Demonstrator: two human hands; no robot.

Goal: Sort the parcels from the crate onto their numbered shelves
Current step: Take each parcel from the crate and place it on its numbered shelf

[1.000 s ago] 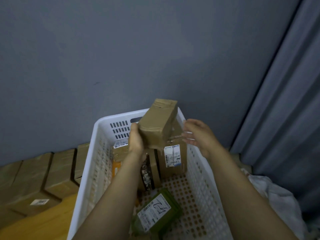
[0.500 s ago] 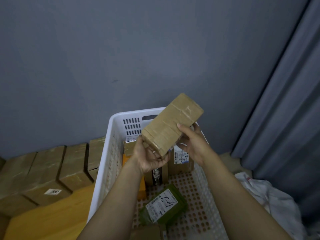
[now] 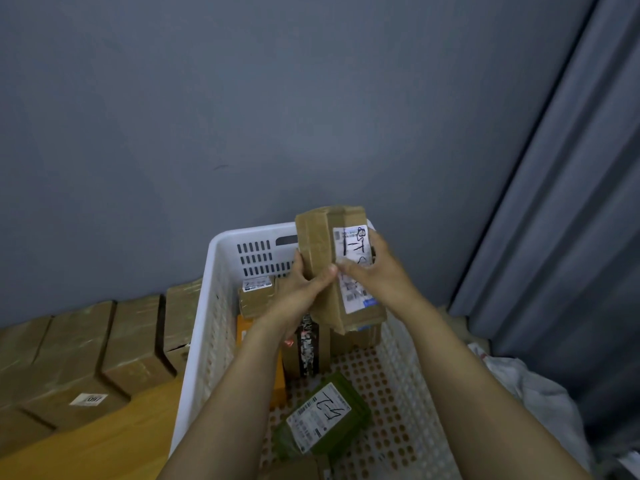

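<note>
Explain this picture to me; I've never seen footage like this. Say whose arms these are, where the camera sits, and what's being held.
No machine here: a person wears one camera on the head, looking down at their own arms. The left hand and right hand together grip a taped cardboard parcel, its white label with handwriting facing the camera. Below is a white plastic crate holding others, among them a green parcel lying flat. Brown boxes sit left of the crate; a grey curtain hangs on the right.

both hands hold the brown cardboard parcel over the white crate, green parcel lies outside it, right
No: the head view shows the green labelled parcel inside the white plastic crate. Left hand and right hand do hold the brown cardboard parcel.
</note>
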